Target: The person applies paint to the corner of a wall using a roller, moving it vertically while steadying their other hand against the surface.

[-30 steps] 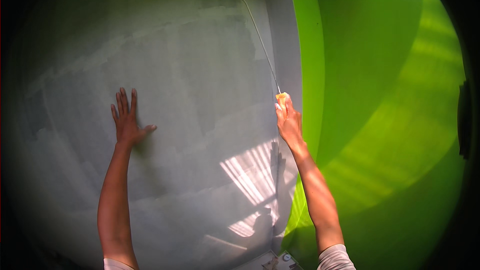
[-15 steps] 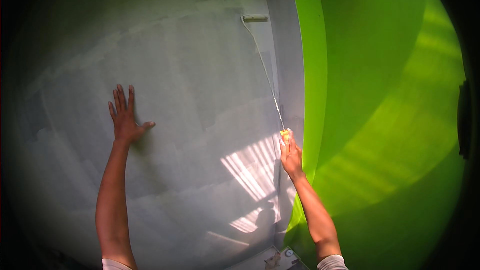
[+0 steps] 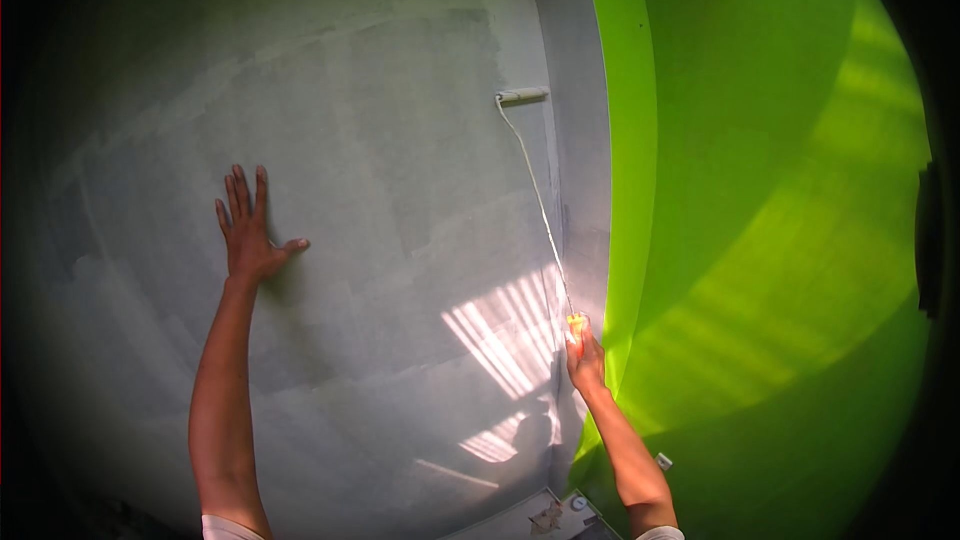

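Observation:
My right hand (image 3: 586,358) is closed round the orange-yellow handle of a paint roller (image 3: 523,96). From the handle a long, thin, paint-coated rod runs up and slightly left to the narrow pale roller head, which lies against the grey wall (image 3: 380,180) close to its right-hand corner. A lighter strip of wall shows above the roller head. At the left, my left hand (image 3: 252,230) is at the grey wall with its fingers spread and thumb out to the right, holding nothing.
A bright green wall (image 3: 740,240) stands on the right, beyond a narrow grey strip at the corner. Striped sunlight falls low on the grey wall. At the bottom lies a pale surface (image 3: 510,522) with a torn brown patch. A small white fitting (image 3: 664,461) sits near my right forearm.
My right hand has moved down, drawing the paint roller down the wall near the corner. More light strip shows above the roller head. My left hand has stayed almost in place.

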The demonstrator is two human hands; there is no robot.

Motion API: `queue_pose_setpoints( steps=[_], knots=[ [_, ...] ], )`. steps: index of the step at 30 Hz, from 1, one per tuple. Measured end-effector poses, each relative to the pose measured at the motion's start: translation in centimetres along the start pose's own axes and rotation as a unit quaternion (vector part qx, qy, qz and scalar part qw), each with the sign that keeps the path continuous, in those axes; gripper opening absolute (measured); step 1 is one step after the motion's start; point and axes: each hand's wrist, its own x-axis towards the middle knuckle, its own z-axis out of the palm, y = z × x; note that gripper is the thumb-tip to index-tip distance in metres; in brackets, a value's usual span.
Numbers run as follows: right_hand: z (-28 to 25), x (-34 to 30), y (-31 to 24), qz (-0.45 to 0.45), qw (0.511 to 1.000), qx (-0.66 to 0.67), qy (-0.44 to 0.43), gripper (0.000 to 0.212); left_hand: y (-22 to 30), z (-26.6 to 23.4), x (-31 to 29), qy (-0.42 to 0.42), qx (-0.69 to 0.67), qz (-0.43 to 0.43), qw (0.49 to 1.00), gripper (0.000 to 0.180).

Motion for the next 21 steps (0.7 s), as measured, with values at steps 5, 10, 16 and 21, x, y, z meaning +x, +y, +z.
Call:
queue_pose_setpoints(
  steps=[5, 10, 16, 21],
  knots=[
    [-0.6, 0.1, 0.0, -0.008, 1.0, 0.02, 0.012, 0.051, 0.4, 0.2, 0.2, 0.0, -0.002, -0.006, 1.0, 0.15],
    [-2.4, 4.2, -2.7, 0.003, 0.999, 0.045, 0.01, 0.047, 0.2, 0.3, 0.3, -0.007, -0.004, -0.008, 1.0, 0.15],
    [-4.4, 9.7, -5.2, -0.084, 0.994, 0.039, 0.066, 0.046, 0.0, 0.7, 0.3, -0.004, -0.016, -0.004, 1.0, 0.149],
    [-6.6, 13.7, -7.6, -0.108, 0.992, 0.037, 0.058, 0.048, -0.3, 0.9, 0.2, -0.006, -0.028, 0.0, 1.0, 0.149]
  ],
)
